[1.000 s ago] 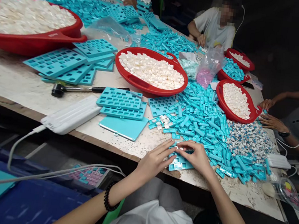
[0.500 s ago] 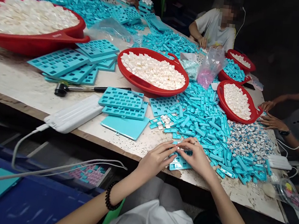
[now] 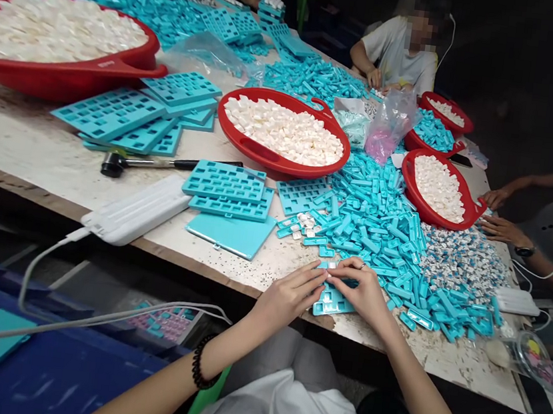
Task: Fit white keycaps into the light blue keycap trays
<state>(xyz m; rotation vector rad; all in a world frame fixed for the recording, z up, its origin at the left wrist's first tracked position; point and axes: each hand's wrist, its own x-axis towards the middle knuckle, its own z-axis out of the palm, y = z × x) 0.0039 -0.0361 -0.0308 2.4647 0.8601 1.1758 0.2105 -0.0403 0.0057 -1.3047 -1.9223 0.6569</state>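
Observation:
My left hand (image 3: 290, 294) and my right hand (image 3: 364, 288) meet over a turquoise grid tray (image 3: 331, 302) at the table's near edge. Their fingertips pinch together on a small white piece (image 3: 329, 274) above the tray. The right hand wears a ring. Just beyond lies a big heap of turquoise plastic parts (image 3: 379, 226). A few small white pieces (image 3: 305, 222) lie loose at the heap's left edge.
Red basins of white pieces (image 3: 283, 130) (image 3: 437, 186) (image 3: 56, 32) stand on the table (image 3: 36, 151). Stacked turquoise grid trays (image 3: 228, 191), a hammer (image 3: 161, 163) and a white power bank (image 3: 135, 210) lie to the left. Other people sit opposite and at the right (image 3: 506, 228).
My hands stay on the tray; the fingertips have shifted slightly together on the white piece. The view has drifted a little.

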